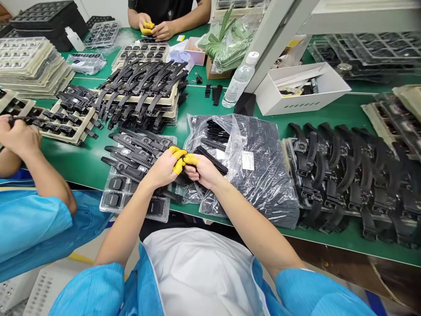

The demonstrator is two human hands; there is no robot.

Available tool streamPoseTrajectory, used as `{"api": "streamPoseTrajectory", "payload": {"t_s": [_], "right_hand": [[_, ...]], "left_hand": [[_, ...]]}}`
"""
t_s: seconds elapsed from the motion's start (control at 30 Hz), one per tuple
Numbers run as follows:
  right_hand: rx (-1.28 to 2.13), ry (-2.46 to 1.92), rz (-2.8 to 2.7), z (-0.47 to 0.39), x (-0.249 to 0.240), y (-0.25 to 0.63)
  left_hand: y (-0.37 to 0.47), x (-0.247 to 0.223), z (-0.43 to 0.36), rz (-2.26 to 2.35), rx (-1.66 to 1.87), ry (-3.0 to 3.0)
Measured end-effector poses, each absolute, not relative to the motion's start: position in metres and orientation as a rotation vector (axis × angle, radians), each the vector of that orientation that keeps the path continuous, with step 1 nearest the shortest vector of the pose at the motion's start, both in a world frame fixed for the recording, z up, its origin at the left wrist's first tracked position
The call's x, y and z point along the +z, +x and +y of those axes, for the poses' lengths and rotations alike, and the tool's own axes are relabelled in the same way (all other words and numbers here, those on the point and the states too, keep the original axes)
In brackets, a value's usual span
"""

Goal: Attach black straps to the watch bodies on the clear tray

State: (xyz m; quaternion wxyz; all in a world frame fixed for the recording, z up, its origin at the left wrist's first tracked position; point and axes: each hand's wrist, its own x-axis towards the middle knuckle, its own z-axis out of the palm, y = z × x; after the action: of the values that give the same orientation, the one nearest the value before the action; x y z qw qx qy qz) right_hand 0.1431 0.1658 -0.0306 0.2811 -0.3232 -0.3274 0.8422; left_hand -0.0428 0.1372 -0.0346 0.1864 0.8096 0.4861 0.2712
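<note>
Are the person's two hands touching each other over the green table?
Touching. The head view shows the left hand and right hand meeting at their yellow-capped fingertips, with no gap between them, pinching a black strap.

— Where is there open room on the green table (230,103)?

— Little. A bare strip runs at the near left edge, between the co-worker's forearm (46,180) and the clear trays (131,197). Another bare patch lies far centre, by the water bottle (239,81).

— And to the right?

— Blocked. The plastic bag of straps (263,175) lies just beside the hands, and past it the rows of assembled watches (355,175) fill the table. The white box (301,87) stands behind them.

— Far left?

— Stacked watch trays (148,87) crowd it.
</note>
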Motion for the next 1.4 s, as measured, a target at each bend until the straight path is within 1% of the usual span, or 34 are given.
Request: {"api": "streamPoseTrajectory", "payload": {"t_s": [0.13,0.2,0.33,0.43,0.53,0.63,0.7,0.73,0.8,0.87,1.03,1.1,1.2,1.27,1.4], "right_hand": [[2.257,-0.815,-0.922,0.165,-0.028,0.143],[2.199,-0.794,-0.956,0.164,-0.027,0.143],[1.842,-0.827,-1.211,0.166,-0.030,0.147],[1.661,-0.854,-1.456,0.170,-0.034,0.153],[1.483,-0.825,-1.740,0.173,-0.037,0.158],[1.225,-0.708,-2.026,0.169,-0.037,0.158],[1.139,-0.596,-2.154,0.164,-0.036,0.156],[1.127,-0.550,-2.192,0.162,-0.036,0.155],[1.114,-0.528,-2.210,0.161,-0.035,0.156],[1.023,-0.661,-2.139,0.165,-0.035,0.160],[0.540,-1.257,-1.919,0.185,-0.047,0.176],[0.428,-1.413,-1.931,0.190,-0.055,0.180],[0.358,-1.507,-2.049,0.192,-0.062,0.182],[0.325,-1.528,-2.143,0.190,-0.063,0.181],[0.326,-1.599,-2.268,0.187,-0.060,0.179]], "left_hand": [[-0.043,-0.032,0.137,1.284,0.882,2.174],[-0.039,-0.031,0.137,1.259,0.942,2.120],[-0.031,-0.018,0.134,1.326,0.970,2.097],[-0.038,0.008,0.130,1.512,0.910,2.168],[-0.064,0.038,0.122,1.726,0.673,2.229],[-0.096,0.059,0.108,1.879,0.229,2.333],[-0.114,0.066,0.095,1.901,-0.012,2.401],[-0.123,0.069,0.088,1.877,-0.079,2.426],[-0.138,0.072,0.074,1.791,-0.107,2.458],[-0.152,0.073,0.062,1.734,-0.062,2.452],[-0.181,0.063,0.045,1.560,0.003,2.311],[-0.187,0.059,0.041,1.458,0.086,2.235],[-0.192,0.058,0.036,1.427,0.251,2.126],[-0.193,0.059,0.033,1.426,0.284,2.069],[-0.190,0.057,0.034,1.398,0.115,1.965]]}}
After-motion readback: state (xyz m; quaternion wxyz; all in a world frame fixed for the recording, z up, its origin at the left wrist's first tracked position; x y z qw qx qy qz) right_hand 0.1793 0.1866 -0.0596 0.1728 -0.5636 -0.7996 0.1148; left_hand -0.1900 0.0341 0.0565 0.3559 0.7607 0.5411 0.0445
